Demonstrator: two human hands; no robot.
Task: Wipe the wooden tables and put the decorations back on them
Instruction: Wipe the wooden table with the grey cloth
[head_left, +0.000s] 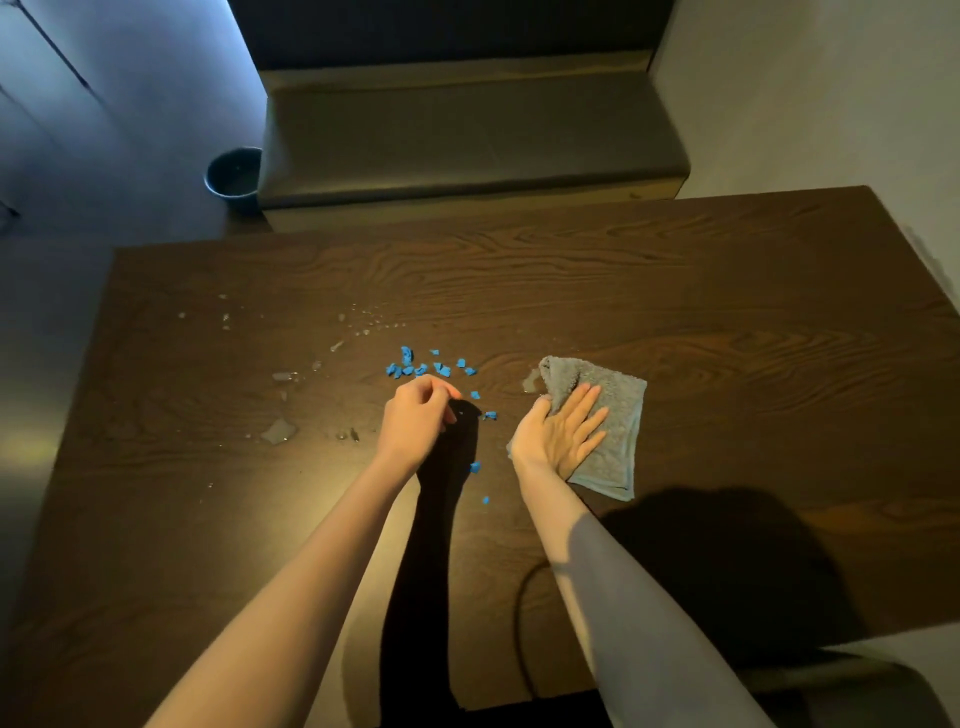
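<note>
A dark wooden table (675, 291) fills the view. My right hand (558, 434) lies flat with straight fingers on a grey cloth (615, 415) spread on the table right of centre. My left hand (415, 415) hovers just left of it with fingers curled, thumb and fingertips close together; whether it holds a scrap I cannot tell. Several small blue scraps (415, 368) lie scattered on the wood in front of and beside my left hand. Water drops and small puddles (279, 431) dot the left half of the table.
A grey upholstered bench (467, 135) stands behind the table's far edge. A dark round bucket (234, 176) with water sits on the floor at the bench's left end. A chair (831, 675) shows at the lower right.
</note>
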